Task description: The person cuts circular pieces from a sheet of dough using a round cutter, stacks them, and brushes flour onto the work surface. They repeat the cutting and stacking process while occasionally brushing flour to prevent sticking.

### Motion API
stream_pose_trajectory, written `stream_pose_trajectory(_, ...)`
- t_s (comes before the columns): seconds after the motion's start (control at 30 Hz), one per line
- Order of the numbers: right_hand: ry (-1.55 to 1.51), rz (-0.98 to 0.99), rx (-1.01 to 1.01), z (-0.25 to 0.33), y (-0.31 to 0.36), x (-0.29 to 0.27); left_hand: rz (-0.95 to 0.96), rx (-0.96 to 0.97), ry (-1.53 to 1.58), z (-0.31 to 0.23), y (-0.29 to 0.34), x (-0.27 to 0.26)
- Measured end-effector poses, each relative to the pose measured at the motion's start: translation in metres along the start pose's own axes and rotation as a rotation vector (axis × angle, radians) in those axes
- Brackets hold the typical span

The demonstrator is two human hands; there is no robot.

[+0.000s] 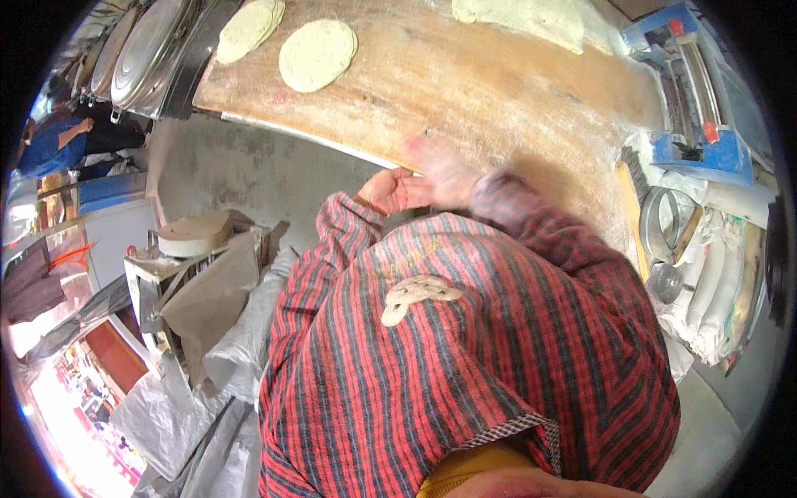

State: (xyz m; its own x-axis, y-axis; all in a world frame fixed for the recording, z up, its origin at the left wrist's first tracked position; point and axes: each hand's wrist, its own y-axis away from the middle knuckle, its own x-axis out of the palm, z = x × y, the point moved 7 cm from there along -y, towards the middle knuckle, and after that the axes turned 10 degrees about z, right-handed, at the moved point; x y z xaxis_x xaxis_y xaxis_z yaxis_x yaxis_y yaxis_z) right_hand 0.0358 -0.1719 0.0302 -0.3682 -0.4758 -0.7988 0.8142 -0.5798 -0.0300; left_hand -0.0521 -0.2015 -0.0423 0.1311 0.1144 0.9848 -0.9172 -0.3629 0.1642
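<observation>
At the near edge of a floured wooden board, my left hand is held palm up, its fingers stretched out and nothing visible in it. My right hand is low over the board just beside it, smeared by motion, so I cannot make out its fingers. Two stacks of flat round dough sheets lie at the board's far left. A wide, pale dough sheet is spread along the far right.
A blue roller machine stands to the right. Nearer are a brush, a metal ring and white bags. Round metal lids lean at the far left; a cloth-draped stand with a round seat is nearer.
</observation>
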Motion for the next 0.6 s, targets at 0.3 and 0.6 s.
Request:
stream_pose_trajectory(0.3, -0.201, 0.393, 0.164, 0.046, -0.035, -0.025, -0.297, 0.435, -0.062, -0.023, 0.041, -0.013)
stream_pose_trajectory(0.6, 0.314, -0.085, 0.564, -0.084, -0.07, -0.055, -0.155, 1.464, -0.048, -0.03, 0.384, 0.044)
